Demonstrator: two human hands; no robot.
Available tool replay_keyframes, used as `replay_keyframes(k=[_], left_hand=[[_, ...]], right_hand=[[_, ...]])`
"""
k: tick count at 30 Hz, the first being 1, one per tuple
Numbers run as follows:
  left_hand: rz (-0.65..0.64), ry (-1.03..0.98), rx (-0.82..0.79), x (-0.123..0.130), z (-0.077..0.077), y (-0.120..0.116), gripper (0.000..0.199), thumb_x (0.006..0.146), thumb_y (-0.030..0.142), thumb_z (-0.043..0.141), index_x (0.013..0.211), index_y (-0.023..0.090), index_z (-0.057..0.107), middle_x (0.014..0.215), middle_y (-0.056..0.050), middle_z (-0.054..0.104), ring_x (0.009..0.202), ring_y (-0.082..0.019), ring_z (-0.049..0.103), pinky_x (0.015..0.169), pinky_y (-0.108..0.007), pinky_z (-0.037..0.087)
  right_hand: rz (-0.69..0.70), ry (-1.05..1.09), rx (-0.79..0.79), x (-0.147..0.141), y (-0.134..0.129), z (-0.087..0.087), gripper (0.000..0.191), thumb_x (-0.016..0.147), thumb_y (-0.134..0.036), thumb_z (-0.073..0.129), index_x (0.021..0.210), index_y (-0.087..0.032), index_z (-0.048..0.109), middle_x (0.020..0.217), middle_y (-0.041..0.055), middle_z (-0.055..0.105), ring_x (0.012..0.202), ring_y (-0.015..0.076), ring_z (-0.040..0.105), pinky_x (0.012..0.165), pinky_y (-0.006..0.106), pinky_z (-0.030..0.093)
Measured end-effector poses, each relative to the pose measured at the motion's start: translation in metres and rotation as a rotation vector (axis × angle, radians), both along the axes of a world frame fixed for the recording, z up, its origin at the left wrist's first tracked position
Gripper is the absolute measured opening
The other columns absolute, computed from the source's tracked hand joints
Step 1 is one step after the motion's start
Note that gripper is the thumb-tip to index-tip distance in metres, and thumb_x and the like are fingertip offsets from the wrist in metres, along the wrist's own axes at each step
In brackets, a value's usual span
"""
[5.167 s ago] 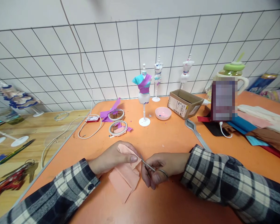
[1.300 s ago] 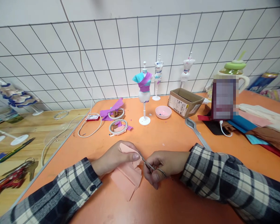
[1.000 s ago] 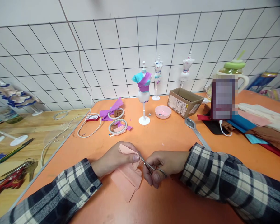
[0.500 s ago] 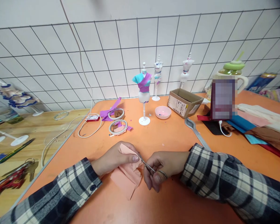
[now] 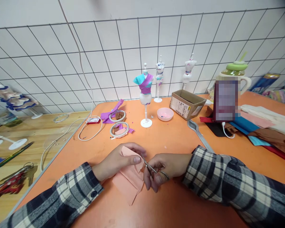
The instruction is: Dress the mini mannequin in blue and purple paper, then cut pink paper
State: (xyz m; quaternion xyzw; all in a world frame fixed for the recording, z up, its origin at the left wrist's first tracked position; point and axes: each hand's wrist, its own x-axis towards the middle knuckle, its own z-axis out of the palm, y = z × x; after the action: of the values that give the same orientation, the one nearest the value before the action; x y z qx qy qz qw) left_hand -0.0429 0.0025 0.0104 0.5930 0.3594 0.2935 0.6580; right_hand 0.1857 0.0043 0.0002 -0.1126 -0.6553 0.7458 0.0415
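Peach crepe paper (image 5: 129,183) is pinched between the thumb and fingers of my left hand (image 5: 123,160), its loose end hanging down over the orange table. My right hand (image 5: 160,169) is closed around the handles of a small pair of metal scissors (image 5: 150,167). The blades point to the upper left and meet the paper's edge beside my left thumb; part of them is hidden. Beyond my hands stands a mini mannequin (image 5: 145,95) on a white base, its bust wrapped in turquoise and purple paper.
Two tape rolls (image 5: 119,129) with paper scraps lie left of the mannequin. To its right are a pink bowl (image 5: 165,114), a cardboard box (image 5: 187,106) and a propped phone (image 5: 226,101). Crepe sheets (image 5: 270,136) lie at the right, keys (image 5: 29,172) at the left. A white cable (image 5: 80,60) hangs down.
The scissors and my right hand have shifted slightly left, closer to my left hand. My left fingers have lifted a little behind the paper. The whole view has shifted slightly.
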Motion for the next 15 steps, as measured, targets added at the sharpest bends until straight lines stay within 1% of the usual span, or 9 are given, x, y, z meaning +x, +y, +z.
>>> replay_keyframes(k=[2,3,5,7,10,13,15], left_hand=[[0.028,-0.032,-0.016,0.0003,0.0007,0.0002,0.033,0.071,0.035,0.082,0.097,0.017,0.072,0.098,-0.007,0.073,0.088,-0.020,0.066,0.079,-0.029,0.050],[0.017,-0.041,-0.028,0.0003,0.0006,0.0004,0.030,0.072,0.035,0.082,0.094,0.017,0.072,0.094,-0.007,0.074,0.085,-0.020,0.066,0.078,-0.029,0.051],[-0.040,-0.037,-0.034,0.0000,-0.0001,0.0010,0.022,0.076,0.034,0.078,0.082,0.014,0.072,0.081,-0.007,0.073,0.075,-0.018,0.066,0.073,-0.029,0.050],[-0.093,-0.027,-0.012,-0.0003,-0.0009,0.0017,0.022,0.080,0.033,0.075,0.075,0.012,0.072,0.073,-0.007,0.072,0.070,-0.017,0.063,0.070,-0.027,0.048],[-0.130,-0.022,0.012,0.0001,-0.0011,0.0023,0.023,0.080,0.032,0.075,0.073,0.011,0.072,0.072,-0.006,0.071,0.068,-0.016,0.062,0.068,-0.026,0.047],[-0.159,-0.023,0.028,0.0011,-0.0009,0.0022,0.025,0.081,0.033,0.074,0.071,0.010,0.071,0.071,-0.007,0.070,0.068,-0.016,0.062,0.069,-0.026,0.047],[-0.148,-0.023,0.024,0.0012,-0.0014,0.0022,0.027,0.081,0.034,0.074,0.071,0.010,0.071,0.068,-0.007,0.070,0.065,-0.016,0.061,0.066,-0.026,0.047]], right_hand=[[-0.019,-0.014,0.011,-0.0004,-0.0004,0.0004,0.067,0.071,-0.071,0.066,0.097,-0.010,0.064,0.081,0.0039,0.063,0.071,0.0110,0.055,0.072,0.025,0.042],[-0.024,-0.019,0.010,-0.0005,-0.0006,0.0004,0.067,0.070,-0.071,0.066,0.097,-0.010,0.064,0.082,0.0040,0.063,0.072,0.0112,0.056,0.071,0.024,0.042],[-0.020,-0.025,-0.001,-0.0005,-0.0009,0.0005,0.067,0.070,-0.071,0.067,0.098,-0.010,0.064,0.083,0.0040,0.063,0.074,0.0116,0.056,0.071,0.024,0.042],[0.000,-0.024,-0.013,-0.0004,-0.0010,0.0010,0.066,0.071,-0.069,0.068,0.098,-0.010,0.064,0.083,0.0041,0.063,0.074,0.0116,0.057,0.072,0.024,0.042],[0.024,-0.007,-0.004,-0.0001,-0.0006,0.0029,0.066,0.071,-0.069,0.067,0.099,-0.009,0.064,0.085,0.0044,0.063,0.076,0.0121,0.057,0.072,0.025,0.042],[0.024,-0.002,0.037,-0.0003,0.0001,0.0038,0.068,0.071,-0.071,0.066,0.101,-0.009,0.064,0.085,0.0047,0.063,0.075,0.0122,0.056,0.069,0.024,0.041],[0.018,-0.010,0.032,-0.0006,0.0002,0.0025,0.067,0.072,-0.071,0.065,0.098,-0.010,0.064,0.083,0.0042,0.063,0.073,0.0120,0.057,0.067,0.024,0.041]])
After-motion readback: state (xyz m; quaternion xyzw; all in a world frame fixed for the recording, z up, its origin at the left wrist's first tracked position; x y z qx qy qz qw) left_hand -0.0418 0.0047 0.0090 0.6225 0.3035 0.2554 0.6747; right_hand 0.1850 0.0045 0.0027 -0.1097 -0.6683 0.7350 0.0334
